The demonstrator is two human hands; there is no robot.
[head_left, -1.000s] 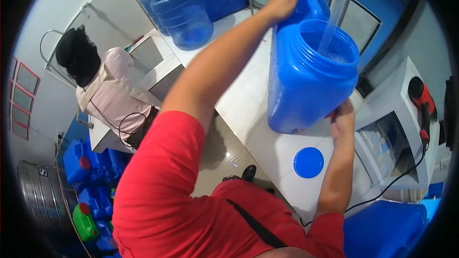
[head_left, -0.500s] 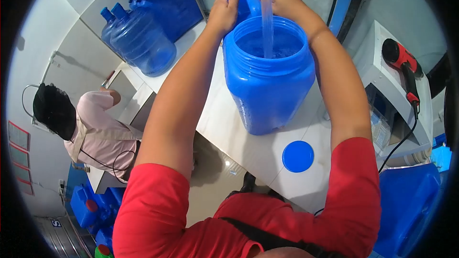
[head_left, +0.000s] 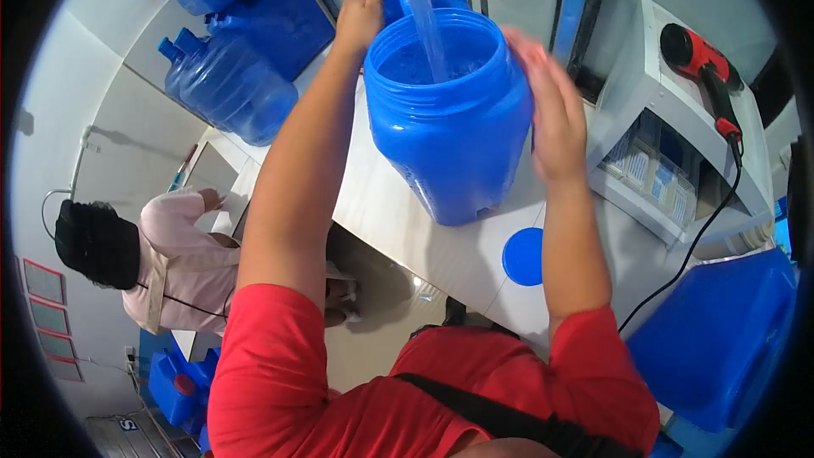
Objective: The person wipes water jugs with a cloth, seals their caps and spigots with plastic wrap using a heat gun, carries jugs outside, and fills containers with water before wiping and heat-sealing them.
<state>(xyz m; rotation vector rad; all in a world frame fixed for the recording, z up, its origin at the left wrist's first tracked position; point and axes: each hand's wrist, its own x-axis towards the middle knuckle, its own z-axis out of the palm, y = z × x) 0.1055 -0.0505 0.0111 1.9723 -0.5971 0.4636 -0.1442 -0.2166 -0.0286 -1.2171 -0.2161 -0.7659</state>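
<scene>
A large blue jug stands on the white counter with its wide threaded mouth open upward. A stream of water runs from above into the mouth, and churned water shows inside. My left hand is wrapped round the jug's handle part at the back left. Flat against the jug's right side, near the rim, lies my right hand, fingers stretched out and slightly blurred. A round blue lid rests on the counter in front of the jug, by my right forearm.
Clear blue water bottles stand back left. Another person in a pink top works at the left. A white cabinet at the right carries a red-and-black heat gun with a cord. Blue containers sit lower left.
My right hand has moved from the handle area at the back to the jug's right side. My left hand stays on the handle. The view has shifted, and the other person's arm has moved.
</scene>
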